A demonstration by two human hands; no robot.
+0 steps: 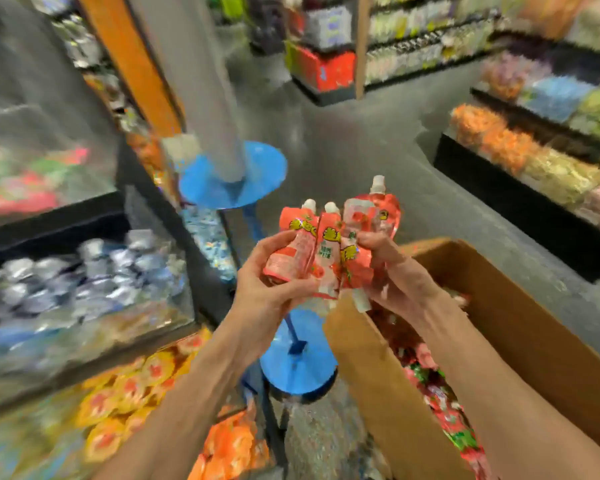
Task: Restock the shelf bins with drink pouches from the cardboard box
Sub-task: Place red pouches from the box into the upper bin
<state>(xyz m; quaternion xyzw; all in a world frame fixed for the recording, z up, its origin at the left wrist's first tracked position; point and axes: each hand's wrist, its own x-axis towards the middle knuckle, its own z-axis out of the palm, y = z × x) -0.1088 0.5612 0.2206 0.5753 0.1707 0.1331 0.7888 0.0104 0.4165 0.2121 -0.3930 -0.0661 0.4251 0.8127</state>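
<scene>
Shelf bins [52,220] stand at the left. The upper one holds silver packs [94,271]; the one below holds orange-and-yellow packs [136,386]. Motion blur hides the print on them.

The left hand [267,289] is curled round the lower bodies of the left-most drink pouches [329,247]. The right hand [395,275] is clamped on the right-most ones. The bundle is held upright, with the white caps on top, above the near corner of the cardboard box [520,327].

Handling: the pouches appear to be soft, light and glossy, so they are likely to slide against one another. Grip the body below the spout and do not hold them by the cap. Squeeze only lightly.

The box is open at the top. More red and green pouches [437,393] lie loose inside it. How deep they lie cannot be seen.
</scene>
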